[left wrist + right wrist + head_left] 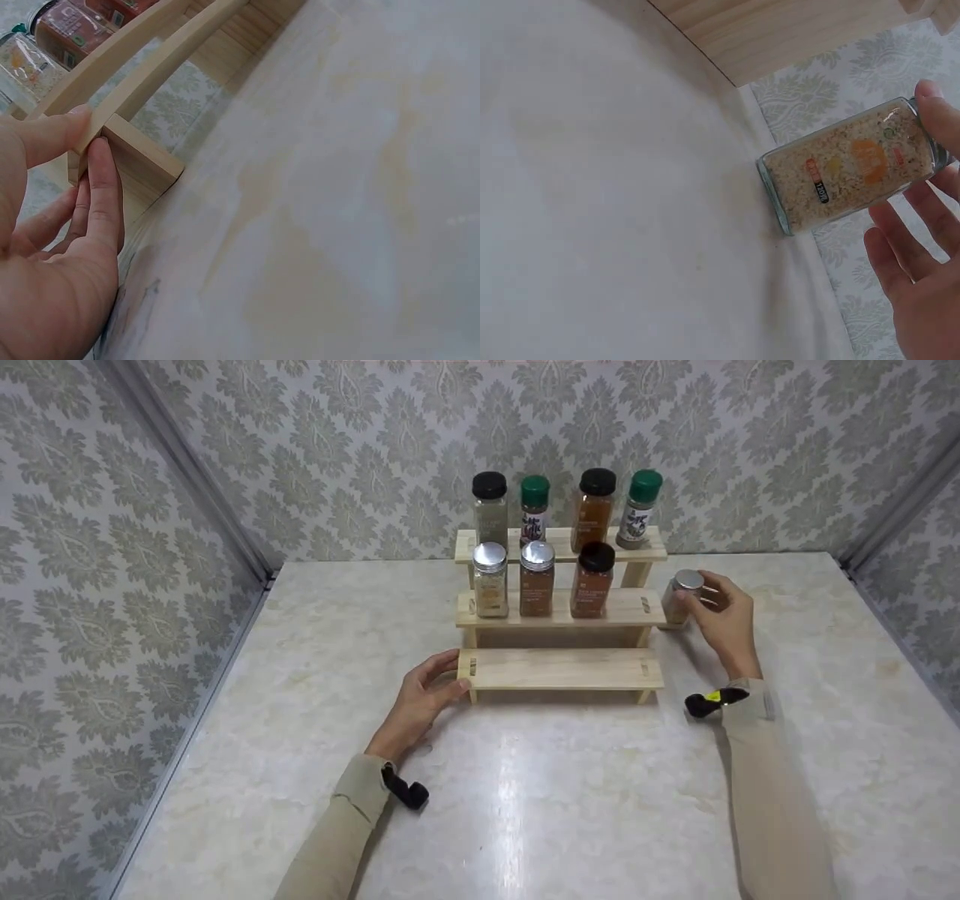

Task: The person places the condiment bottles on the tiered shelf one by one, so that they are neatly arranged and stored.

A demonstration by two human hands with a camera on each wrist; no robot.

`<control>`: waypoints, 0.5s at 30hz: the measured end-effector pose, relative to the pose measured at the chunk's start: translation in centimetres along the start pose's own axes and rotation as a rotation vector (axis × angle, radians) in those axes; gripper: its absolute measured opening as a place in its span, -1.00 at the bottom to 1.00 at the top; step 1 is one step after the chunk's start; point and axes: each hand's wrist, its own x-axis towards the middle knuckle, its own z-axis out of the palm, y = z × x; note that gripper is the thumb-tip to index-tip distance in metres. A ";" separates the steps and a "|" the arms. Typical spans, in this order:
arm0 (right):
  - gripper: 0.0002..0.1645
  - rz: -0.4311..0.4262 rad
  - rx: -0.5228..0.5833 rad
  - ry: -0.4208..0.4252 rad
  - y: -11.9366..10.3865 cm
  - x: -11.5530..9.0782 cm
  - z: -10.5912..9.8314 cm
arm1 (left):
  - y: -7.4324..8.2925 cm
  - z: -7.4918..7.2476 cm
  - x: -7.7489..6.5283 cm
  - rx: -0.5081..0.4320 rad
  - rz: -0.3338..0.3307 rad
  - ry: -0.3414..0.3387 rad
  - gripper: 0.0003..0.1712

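A three-tier wooden spice rack (559,669) stands on the table. My left hand (427,697) pinches the left end of its lowest shelf between thumb and fingers, as the left wrist view shows close up. At the rack's right side, my right hand (724,615) grips a square glass spice jar (847,165) near its silver lid, tilted in the head view. Pale, grainy seasoning fills that jar. On the middle shelf stand two silver-lidded jars (537,581) and one black-lidded jar (592,585). The top shelf bears black-lidded jars (595,514) and green-capped bottles (637,514).
A patterned wall (375,450) rises right behind the rack, with another panel (67,622) along the left. The pale marbled table (600,810) spreads out in front and to both sides. Each wrist carries a black strap mount (409,791).
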 end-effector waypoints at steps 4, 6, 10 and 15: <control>-0.41 0.003 -0.038 0.009 0.2 -0.1 0.2 | 0.0 0.0 0.0 0.002 0.008 -0.005 -0.28; -0.43 0.001 -0.043 0.017 0.2 0.0 0.3 | 0.0 0.0 0.1 0.004 0.013 -0.003 -0.28; -0.46 0.003 -0.037 0.024 0.2 0.2 0.5 | 0.0 0.0 0.0 0.008 0.016 0.000 -0.28; -0.48 0.010 -0.048 0.031 0.5 0.8 0.5 | 0.0 -0.1 0.1 0.011 0.011 0.005 -0.28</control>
